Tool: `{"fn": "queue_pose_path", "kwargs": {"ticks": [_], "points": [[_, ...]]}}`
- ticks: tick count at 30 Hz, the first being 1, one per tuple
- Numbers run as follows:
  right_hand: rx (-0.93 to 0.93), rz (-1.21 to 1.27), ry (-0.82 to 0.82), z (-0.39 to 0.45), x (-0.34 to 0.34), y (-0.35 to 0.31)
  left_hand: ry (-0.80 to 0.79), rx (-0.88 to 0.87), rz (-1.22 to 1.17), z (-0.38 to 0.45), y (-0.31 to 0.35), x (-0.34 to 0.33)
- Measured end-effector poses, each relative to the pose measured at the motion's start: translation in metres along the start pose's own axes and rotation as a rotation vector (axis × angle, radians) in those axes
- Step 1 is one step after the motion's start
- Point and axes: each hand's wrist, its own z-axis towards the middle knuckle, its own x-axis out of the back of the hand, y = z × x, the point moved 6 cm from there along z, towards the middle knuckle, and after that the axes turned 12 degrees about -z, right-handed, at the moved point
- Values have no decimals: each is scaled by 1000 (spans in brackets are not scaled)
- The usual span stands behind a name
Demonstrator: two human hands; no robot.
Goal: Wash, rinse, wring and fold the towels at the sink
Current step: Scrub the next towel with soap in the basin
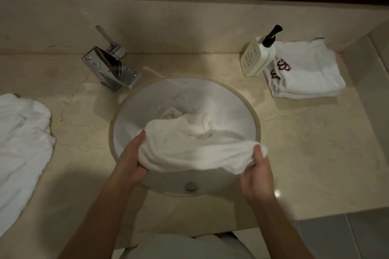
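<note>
L hand [131, 159] and R hand [255, 171] each had fingers curled round an end of the white towel [189, 145], bunched over the sink [250, 111] w/ its far end down in the bowl. Beyond sink: tap [111, 68] far-left, soap bottle [257, 57] far-right touching folded towels [305, 69]; loose towel [21, 143] left of sink.

A pale marble desk [305, 153] carries a round white sink [130, 115] set into it, just ahead of the hands [195, 166]. Beyond the left hand stands a chrome tap [111, 67]. Far out to the left lies a crumpled white towel [21, 143]. Beyond the right hand a pump bottle [257, 59] stands touching a folded towel [307, 71].
</note>
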Motion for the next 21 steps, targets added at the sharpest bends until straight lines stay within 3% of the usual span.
{"fn": "queue_pose_path", "kwargs": {"ticks": [2,6,9,10,11,12,13,14,15,17,21], "points": [[-101,93,-84,-5,-12,-4,-34,-13,15,-7,4,1],[-242,230,-241,-24,-46,2,-28,-16,-377,-14,-26,-10],[-332,300,-283,-42,-80,18,-43,51,-100,-32,-57,-45],[-322,269,-273,-44,-87,28,-115,80,-143,-29,-65,-46],[-304,251,-267,-48,-92,36,-176,-40,-172,-28,-60,-38],[-277,229,-247,-46,-93,43,-161,82,-295,-11,-53,-34],[-263,196,-215,-44,-91,49,111,-207,-190,-3,-36,-14],[-293,227,-193,-43,-87,54,25,5,-279,-4,-38,-19],[-344,278,-168,-41,-82,57,-10,-43,-168,-18,-32,-26],[-509,363,-173,-39,-79,69,170,-15,52,-27,-14,-20],[-693,263,-410,-39,-117,101,3,199,44,-61,2,-27]]}}
